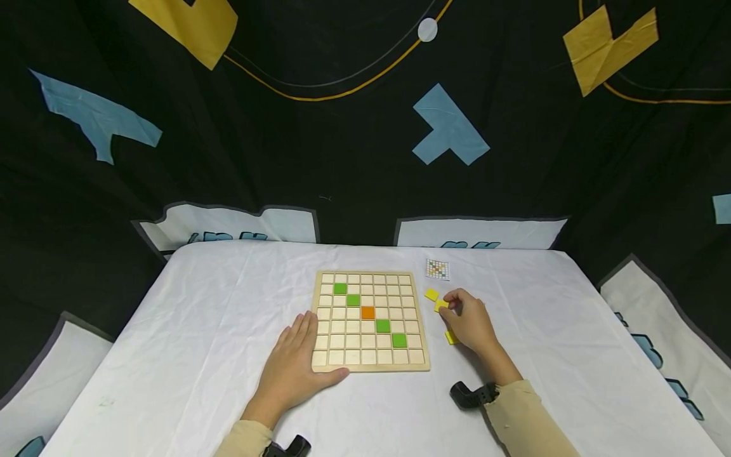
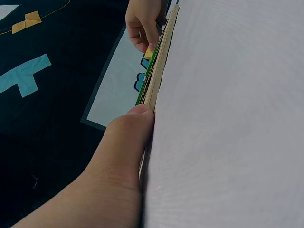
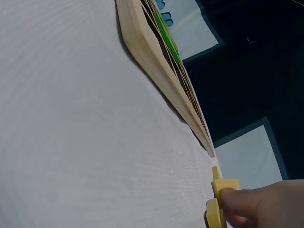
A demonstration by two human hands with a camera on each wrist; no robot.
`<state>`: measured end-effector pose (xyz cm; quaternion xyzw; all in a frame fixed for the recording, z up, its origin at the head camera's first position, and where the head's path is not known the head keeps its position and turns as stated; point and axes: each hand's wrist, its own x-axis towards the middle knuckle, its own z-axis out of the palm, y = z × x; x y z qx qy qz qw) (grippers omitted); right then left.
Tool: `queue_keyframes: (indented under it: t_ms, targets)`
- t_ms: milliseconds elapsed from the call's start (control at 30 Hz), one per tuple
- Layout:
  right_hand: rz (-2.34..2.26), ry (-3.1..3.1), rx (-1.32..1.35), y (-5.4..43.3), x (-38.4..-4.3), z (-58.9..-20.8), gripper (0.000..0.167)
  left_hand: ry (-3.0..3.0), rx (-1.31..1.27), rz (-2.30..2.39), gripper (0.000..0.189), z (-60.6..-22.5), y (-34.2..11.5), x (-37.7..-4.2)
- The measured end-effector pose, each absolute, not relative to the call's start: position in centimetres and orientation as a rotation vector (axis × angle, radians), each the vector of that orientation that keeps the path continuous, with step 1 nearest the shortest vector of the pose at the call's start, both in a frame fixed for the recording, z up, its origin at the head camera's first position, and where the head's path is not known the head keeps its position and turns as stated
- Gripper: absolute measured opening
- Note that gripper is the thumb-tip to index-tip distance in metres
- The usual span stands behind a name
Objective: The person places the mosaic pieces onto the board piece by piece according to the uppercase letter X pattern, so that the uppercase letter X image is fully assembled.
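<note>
A wooden grid board [image 1: 345, 368] lies on the table, with several green tiles [image 1: 382, 325] and one orange tile [image 1: 368, 312] set in a diagonal line. My left hand [image 1: 291, 374] rests at its near left corner, fingers straight along the left side and thumb against the front edge. Right of the board, my right hand [image 1: 471, 324] pinches a yellow tile [image 1: 441, 305] between thumb and fingers. In the right wrist view that yellow tile [image 3: 229, 183] is tilted up at the thumb tip. Loose yellow tiles [image 1: 431, 294] lie close around these fingers, one partly hidden under the hand.
A small printed card [image 1: 437, 269] with a coloured grid pattern lies beyond the yellow tiles, near the board's far right corner. White cloth [image 1: 171, 355] covers the table. Behind it hangs a dark curtain [image 1: 354, 171] with blue and gold shapes.
</note>
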<state>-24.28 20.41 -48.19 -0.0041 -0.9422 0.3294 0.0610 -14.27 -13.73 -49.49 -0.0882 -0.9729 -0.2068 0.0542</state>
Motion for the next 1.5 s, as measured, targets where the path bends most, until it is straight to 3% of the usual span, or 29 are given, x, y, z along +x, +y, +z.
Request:
queue_keyframes:
  t_ms: [267, 633, 1500]
  targets:
    - [1.356, -2.736, -0.016, 19.3, -24.9, -47.8, 0.016, -2.957, -0.272, -0.610, 0.125, -49.5, -13.8, -14.3]
    - [1.427, -2.696, 0.015, 15.5, -26.8, -47.0, 0.015, -2.961, -0.267, -0.605, 0.126, -49.6, -13.9, -14.4]
    - [1.188, -2.827, 0.184, 12.0, -28.2, -47.3, 0.010, -2.964, -0.256, -0.623, 0.126, -49.5, -13.7, -14.3]
